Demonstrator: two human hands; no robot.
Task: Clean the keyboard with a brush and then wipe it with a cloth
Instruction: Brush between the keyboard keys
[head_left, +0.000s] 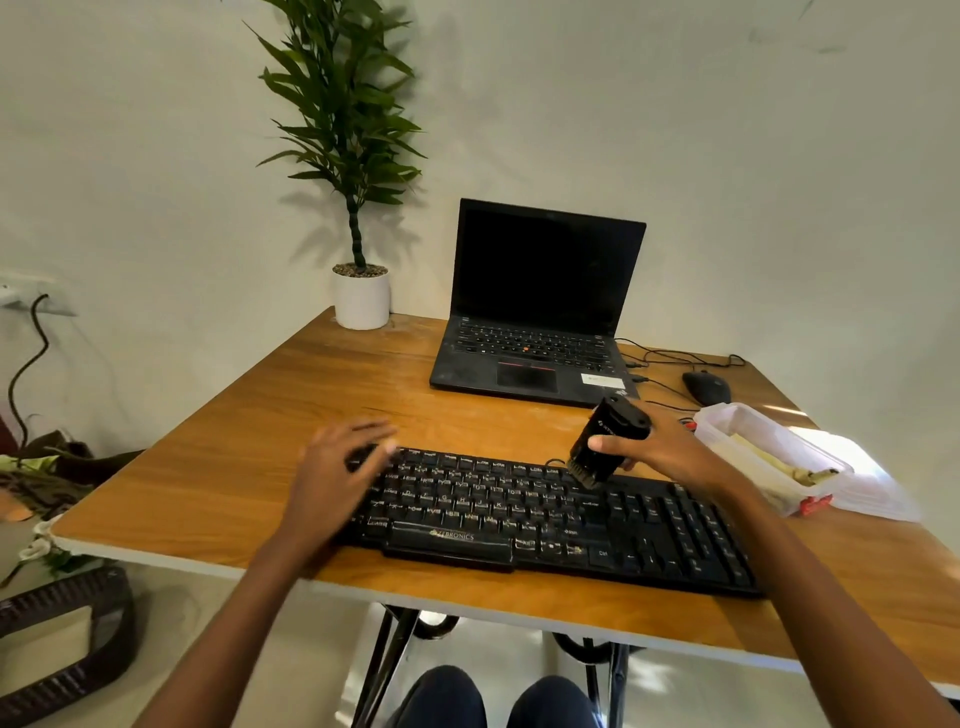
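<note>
**A:** Which step is this?

**B:** Step 1, the brushing, I'd say. The right hand (660, 452) grips a stubby black brush (608, 441), thumb on the near side and fingers curled round the far side. Its bristles point down at the far row of the keyboard (519, 514), about mid-length. Whether they touch the keys, I cannot tell.

**A:** And the other hand?

**B:** The left hand (337, 467) lies on the keyboard's far left corner, fingers fairly straight and a little spread, holding nothing. It looks to be steadying the board. It's blurred, so I can't say more.

**A:** Where does the keyboard sit?

**B:** Flat on the wooden table (260, 415), along the near edge, in front of an open laptop (540, 312).

**A:** Next move?

**B:** Probably sweeping the bristles along the rows with light pressure while the left hand pins the board. I can't pick out the cloth for step 2. A clear plastic box (748, 436) at the right holds something pale, too unclear to name.
</note>
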